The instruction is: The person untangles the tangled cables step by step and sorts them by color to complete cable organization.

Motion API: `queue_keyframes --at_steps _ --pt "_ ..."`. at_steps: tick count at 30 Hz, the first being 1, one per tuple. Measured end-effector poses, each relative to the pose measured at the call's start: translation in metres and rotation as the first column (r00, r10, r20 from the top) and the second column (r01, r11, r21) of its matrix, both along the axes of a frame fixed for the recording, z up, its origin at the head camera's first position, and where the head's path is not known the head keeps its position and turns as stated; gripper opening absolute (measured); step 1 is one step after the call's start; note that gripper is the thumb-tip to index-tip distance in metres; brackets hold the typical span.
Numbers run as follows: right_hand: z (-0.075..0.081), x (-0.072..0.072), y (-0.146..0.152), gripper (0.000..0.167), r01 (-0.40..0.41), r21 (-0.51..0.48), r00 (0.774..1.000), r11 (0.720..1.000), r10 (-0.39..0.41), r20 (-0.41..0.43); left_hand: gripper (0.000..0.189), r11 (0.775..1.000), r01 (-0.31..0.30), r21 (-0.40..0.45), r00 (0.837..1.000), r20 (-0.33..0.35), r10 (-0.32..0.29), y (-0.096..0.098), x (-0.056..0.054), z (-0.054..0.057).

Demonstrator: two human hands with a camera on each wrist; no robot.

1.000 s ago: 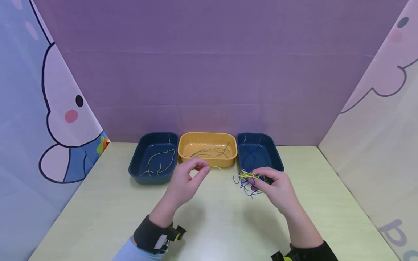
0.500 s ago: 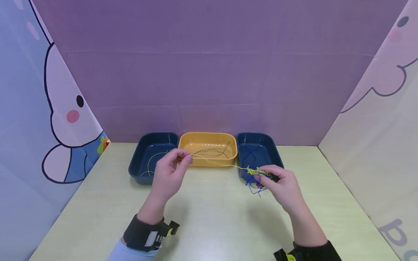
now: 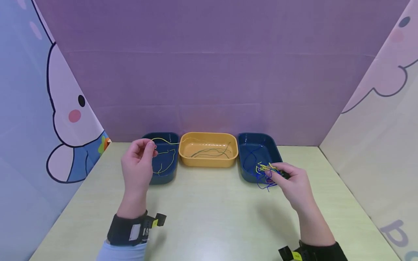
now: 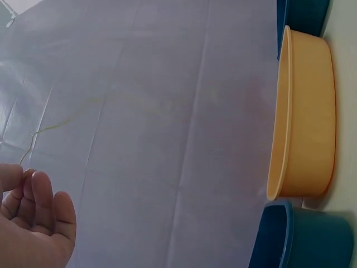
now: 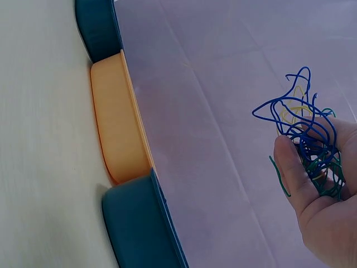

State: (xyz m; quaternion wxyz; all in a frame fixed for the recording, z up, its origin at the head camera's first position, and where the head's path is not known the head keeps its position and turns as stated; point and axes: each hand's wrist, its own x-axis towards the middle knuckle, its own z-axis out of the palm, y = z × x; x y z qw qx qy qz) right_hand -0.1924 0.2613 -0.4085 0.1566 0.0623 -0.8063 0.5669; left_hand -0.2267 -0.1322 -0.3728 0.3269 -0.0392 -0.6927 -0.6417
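Note:
My left hand (image 3: 137, 163) pinches one end of a thin yellow wire (image 3: 166, 140) between thumb and fingertips. That hand is raised at the left blue tray (image 3: 168, 177), and the wire trails right toward the yellow tray (image 3: 209, 164). In the left wrist view the yellow wire (image 4: 53, 127) stretches away from the fingers, its far part blurred. A tangled bundle of blue, yellow and green wires (image 5: 304, 123) is gripped by my right hand (image 3: 295, 185), its loose ends hanging by the front of the right blue tray (image 3: 256, 137).
The three trays stand side by side against a purple backdrop (image 3: 209, 72). Yellow wires (image 3: 173, 159) lie in the left tray, dark green ones (image 3: 212, 150) in the middle, and blue wire (image 3: 250, 156) in the right. Printed panels flank the pale table (image 3: 209, 217).
My left hand has drawn the yellow wire leftward, out of the bundle, and now holds it by the left tray. My right hand has shifted slightly right with the remaining bundle.

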Motion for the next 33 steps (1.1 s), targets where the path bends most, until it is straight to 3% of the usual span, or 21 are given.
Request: queue_keyframes --at_steps 7,22,33 --pt "0.0 0.0 0.0 0.025 -0.03 -0.027 1.0 0.999 0.03 0.008 0.024 0.999 0.032 -0.028 0.999 0.012 -0.032 0.001 -0.003 -0.003" --pt "0.005 0.002 -0.001 0.025 -0.003 0.008 1.0 1.0 0.003 0.024 0.023 0.999 0.026 -0.04 0.998 0.059 -0.024 0.004 -0.006 -0.006" --pt "0.006 0.002 -0.001 0.023 -0.001 0.026 1.0 1.0 0.001 0.011 0.026 0.995 0.037 -0.094 0.99 0.141 -0.023 0.01 -0.009 -0.011"
